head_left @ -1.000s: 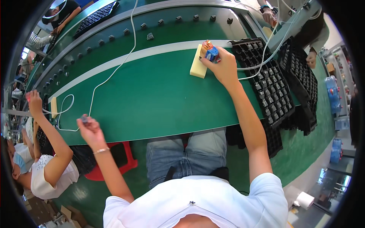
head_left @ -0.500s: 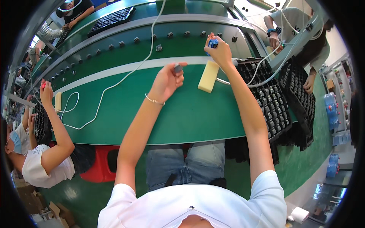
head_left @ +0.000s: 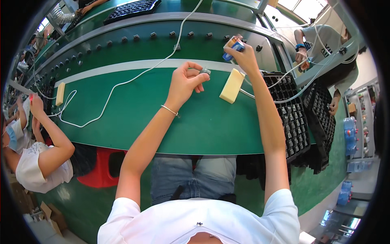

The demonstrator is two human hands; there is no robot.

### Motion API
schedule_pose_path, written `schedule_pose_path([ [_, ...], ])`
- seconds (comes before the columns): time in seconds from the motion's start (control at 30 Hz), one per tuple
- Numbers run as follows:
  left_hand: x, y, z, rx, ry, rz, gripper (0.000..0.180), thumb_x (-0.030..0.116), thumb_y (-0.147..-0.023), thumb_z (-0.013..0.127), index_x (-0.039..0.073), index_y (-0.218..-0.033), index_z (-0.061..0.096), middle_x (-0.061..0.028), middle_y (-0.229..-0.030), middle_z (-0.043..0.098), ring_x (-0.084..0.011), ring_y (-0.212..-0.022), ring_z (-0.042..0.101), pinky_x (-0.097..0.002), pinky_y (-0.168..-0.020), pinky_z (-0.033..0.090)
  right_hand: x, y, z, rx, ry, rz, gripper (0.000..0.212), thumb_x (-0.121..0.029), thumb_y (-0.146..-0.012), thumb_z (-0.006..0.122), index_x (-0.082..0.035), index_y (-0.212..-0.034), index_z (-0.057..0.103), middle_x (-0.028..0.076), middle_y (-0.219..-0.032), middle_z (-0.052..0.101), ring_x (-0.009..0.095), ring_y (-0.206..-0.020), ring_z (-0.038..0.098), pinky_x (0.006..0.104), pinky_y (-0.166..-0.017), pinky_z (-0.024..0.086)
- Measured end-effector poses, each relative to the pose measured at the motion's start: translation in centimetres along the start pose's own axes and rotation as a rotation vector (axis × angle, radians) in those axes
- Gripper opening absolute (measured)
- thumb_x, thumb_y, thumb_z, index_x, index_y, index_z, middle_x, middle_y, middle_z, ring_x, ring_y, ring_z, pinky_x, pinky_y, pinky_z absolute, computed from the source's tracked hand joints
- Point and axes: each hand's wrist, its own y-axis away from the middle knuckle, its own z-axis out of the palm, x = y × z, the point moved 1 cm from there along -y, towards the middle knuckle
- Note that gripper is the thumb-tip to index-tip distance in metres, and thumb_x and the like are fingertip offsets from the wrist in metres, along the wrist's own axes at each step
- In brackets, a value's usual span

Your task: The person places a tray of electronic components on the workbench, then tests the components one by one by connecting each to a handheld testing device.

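My left hand (head_left: 185, 83) is above the green worktop, its thumb and fingers closed on a small grey metal part (head_left: 205, 72). Farther right and higher, my right hand (head_left: 245, 59) grips a small handheld object, blue with an orange-brown top (head_left: 234, 48); its exact kind does not show. A pale yellow block (head_left: 232, 86), like a sponge, lies on the worktop just below my right hand and touches neither hand. Beyond both hands, a row of small dark parts (head_left: 153, 35) stands along the green strip.
Black trays (head_left: 290, 118) filled with small metal parts are stacked at the right, by my right forearm. A white cord (head_left: 118, 86) runs across the worktop (head_left: 211, 130). One co-worker (head_left: 44, 158) sits at the left; another (head_left: 325, 49) is at the far right.
My left hand has turned, so the grey part now shows at its fingertips. The blue object in my right hand is tilted more. The whole view has shifted slightly.
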Motion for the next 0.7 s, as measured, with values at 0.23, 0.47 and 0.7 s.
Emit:
schedule_pose_path([
  [0.23,1.0,1.1,2.1,-0.035,0.058,0.080,0.020,0.003,-0.083,0.075,0.000,-0.093,0.058,-0.0055,-0.078,0.068,-0.0080,-0.059,0.062,-0.0204,-0.052,0.048,-6.2,9.4,-0.7,-0.209,-0.672,0.259,0.026,-0.017,-0.088,0.070,-0.002,-0.108,0.063,0.003,-0.086,0.065,0.006,-0.069,0.060,0.0196,-0.057,0.045],
  [0.47,0.7,1.4,2.5,-0.095,0.050,0.062,0.020,0.004,-0.083,0.076,0.001,-0.092,0.059,-0.0055,-0.078,0.067,-0.0085,-0.061,0.063,-0.0209,-0.053,0.050,-5.1,10.7,-0.1,-0.231,-0.864,0.322,0.030,-0.022,-0.082,0.077,-0.004,-0.102,0.063,0.003,-0.084,0.065,0.008,-0.067,0.060,0.0219,-0.055,0.046],
  [0.7,0.7,1.6,2.6,-0.105,0.050,0.108,0.020,0.004,-0.083,0.076,0.001,-0.092,0.058,-0.0054,-0.078,0.067,-0.0085,-0.061,0.063,-0.0210,-0.053,0.050,-5.2,11.1,-0.5,-0.198,-0.824,0.313,0.034,-0.017,-0.090,0.069,0.002,-0.116,0.057,0.008,-0.101,0.066,0.012,-0.083,0.066,0.0267,-0.070,0.056],
])
